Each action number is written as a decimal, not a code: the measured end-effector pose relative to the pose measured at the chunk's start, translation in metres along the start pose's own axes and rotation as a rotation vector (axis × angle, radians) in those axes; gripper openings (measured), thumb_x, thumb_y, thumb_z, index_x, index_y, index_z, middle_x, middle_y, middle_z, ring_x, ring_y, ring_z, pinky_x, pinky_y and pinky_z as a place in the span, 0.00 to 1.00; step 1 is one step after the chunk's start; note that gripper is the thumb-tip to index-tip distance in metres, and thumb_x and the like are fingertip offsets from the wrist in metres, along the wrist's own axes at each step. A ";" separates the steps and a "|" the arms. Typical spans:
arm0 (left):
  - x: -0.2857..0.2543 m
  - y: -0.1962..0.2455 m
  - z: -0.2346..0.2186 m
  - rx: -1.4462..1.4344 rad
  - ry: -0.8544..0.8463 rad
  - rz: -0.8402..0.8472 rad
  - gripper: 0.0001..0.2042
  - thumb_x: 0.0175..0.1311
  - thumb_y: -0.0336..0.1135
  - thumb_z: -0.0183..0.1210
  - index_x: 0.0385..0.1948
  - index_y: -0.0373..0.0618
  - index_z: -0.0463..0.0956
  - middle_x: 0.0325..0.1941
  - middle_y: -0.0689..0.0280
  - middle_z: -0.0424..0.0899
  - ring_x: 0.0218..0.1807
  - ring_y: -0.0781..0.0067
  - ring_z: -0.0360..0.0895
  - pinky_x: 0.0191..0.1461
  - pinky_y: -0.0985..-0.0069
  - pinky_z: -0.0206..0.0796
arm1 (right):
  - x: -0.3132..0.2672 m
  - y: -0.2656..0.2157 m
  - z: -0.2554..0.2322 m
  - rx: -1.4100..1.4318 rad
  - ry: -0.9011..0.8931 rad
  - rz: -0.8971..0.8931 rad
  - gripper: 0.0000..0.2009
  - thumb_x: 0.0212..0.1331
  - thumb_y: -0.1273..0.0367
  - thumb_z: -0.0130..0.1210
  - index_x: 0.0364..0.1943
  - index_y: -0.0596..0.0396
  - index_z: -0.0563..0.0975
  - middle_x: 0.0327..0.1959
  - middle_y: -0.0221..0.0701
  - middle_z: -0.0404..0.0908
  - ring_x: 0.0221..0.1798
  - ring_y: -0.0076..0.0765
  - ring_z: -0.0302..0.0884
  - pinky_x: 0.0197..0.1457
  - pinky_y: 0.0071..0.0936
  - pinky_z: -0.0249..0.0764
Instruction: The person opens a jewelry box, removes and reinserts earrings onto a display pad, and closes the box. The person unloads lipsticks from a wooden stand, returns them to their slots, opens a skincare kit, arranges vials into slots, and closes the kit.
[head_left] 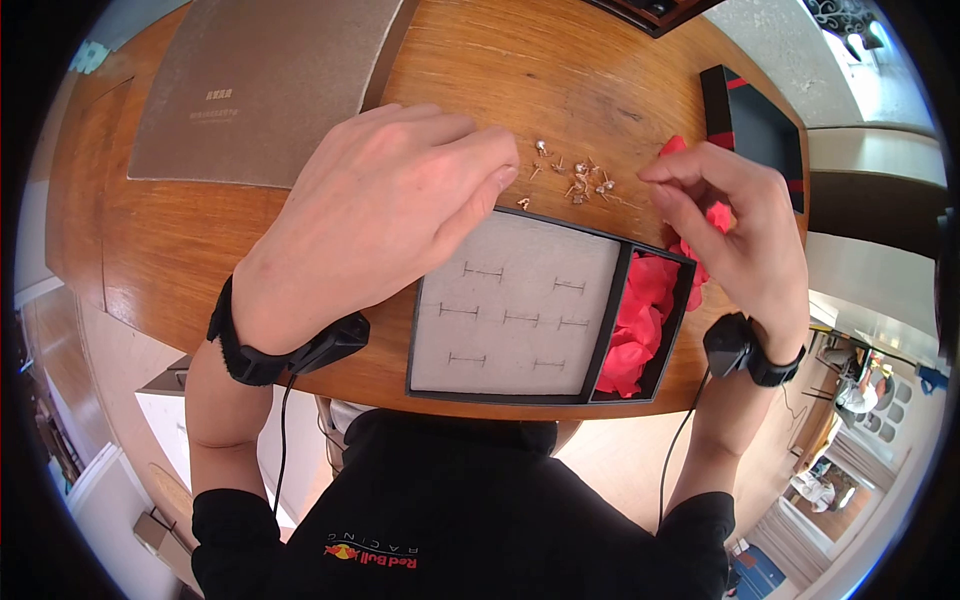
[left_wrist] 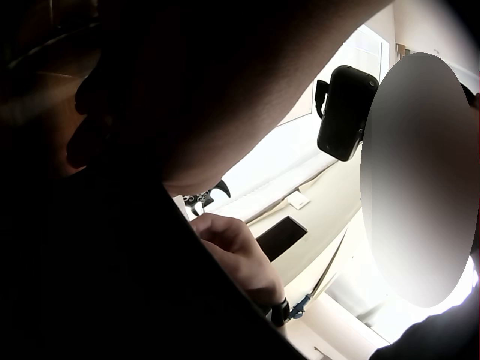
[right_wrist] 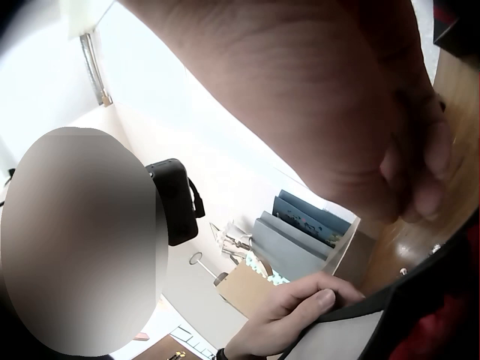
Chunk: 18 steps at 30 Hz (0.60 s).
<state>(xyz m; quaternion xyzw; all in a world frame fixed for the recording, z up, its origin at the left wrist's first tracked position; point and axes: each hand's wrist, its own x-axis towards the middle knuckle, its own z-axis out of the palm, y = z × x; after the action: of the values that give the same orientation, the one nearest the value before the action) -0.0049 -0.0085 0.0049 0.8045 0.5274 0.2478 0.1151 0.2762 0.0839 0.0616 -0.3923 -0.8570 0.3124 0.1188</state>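
My left hand [head_left: 385, 200] hovers over the upper left part of a black jewelry box [head_left: 500, 398], its back to the head camera. The thumb lies against the bent index finger; whether they pinch something I cannot tell. Above the box's right end is my right hand [head_left: 740, 230], thumb and index fingertips slightly apart, nothing visible between them. A pale foam insert [head_left: 505, 345] with several slits fills most of the box. Red petals [head_left: 640, 320] fill its narrow right compartment. Between the hands, several small earrings [head_left: 580, 180], some with pearls, lie on the wood.
A large brown box [head_left: 260, 90] takes up the table's left side. At the back right lies a black box lid [head_left: 755, 125] with red ribbon strips. Loose red petals [head_left: 695, 270] lie beside the compartment. A dark framed object [head_left: 655, 12] sits at the far edge.
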 end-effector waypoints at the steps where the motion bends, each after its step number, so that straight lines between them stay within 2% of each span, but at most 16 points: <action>1: 0.000 0.001 -0.001 0.000 -0.001 0.003 0.06 0.75 0.34 0.60 0.39 0.43 0.81 0.32 0.61 0.84 0.35 0.56 0.79 0.42 0.62 0.70 | -0.007 0.000 0.000 0.000 0.003 0.001 0.07 0.63 0.76 0.66 0.44 0.60 0.86 0.34 0.38 0.89 0.33 0.40 0.87 0.39 0.28 0.79; 4: 0.001 0.003 -0.003 -0.024 -0.044 -0.005 0.06 0.75 0.35 0.61 0.39 0.43 0.82 0.32 0.62 0.85 0.35 0.57 0.80 0.42 0.63 0.70 | -0.025 0.002 0.001 -0.065 0.060 -0.031 0.09 0.61 0.73 0.71 0.43 0.58 0.87 0.35 0.35 0.85 0.37 0.40 0.85 0.40 0.30 0.77; 8: 0.003 0.003 -0.003 -0.072 -0.049 -0.002 0.08 0.72 0.38 0.64 0.39 0.44 0.83 0.32 0.62 0.85 0.35 0.58 0.80 0.42 0.63 0.70 | -0.032 0.011 0.008 0.010 0.089 -0.031 0.09 0.61 0.72 0.71 0.43 0.58 0.87 0.35 0.36 0.85 0.37 0.43 0.85 0.41 0.32 0.78; 10: 0.004 0.004 -0.006 -0.071 -0.050 0.007 0.08 0.71 0.39 0.65 0.39 0.44 0.83 0.32 0.62 0.85 0.35 0.58 0.79 0.42 0.63 0.69 | -0.032 0.017 0.009 -0.035 0.025 -0.107 0.08 0.61 0.71 0.71 0.42 0.58 0.87 0.34 0.37 0.84 0.38 0.45 0.85 0.41 0.34 0.78; 18: 0.003 0.009 -0.011 -0.071 -0.099 0.009 0.10 0.63 0.40 0.71 0.33 0.45 0.84 0.28 0.63 0.81 0.34 0.58 0.78 0.40 0.64 0.68 | -0.036 0.024 0.011 0.059 -0.004 -0.105 0.06 0.62 0.70 0.71 0.38 0.58 0.87 0.35 0.37 0.85 0.37 0.46 0.84 0.40 0.36 0.78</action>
<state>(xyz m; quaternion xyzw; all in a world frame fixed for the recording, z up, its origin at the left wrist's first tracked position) -0.0024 -0.0101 0.0188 0.8134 0.5086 0.2266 0.1684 0.3092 0.0642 0.0399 -0.3425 -0.8670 0.3317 0.1450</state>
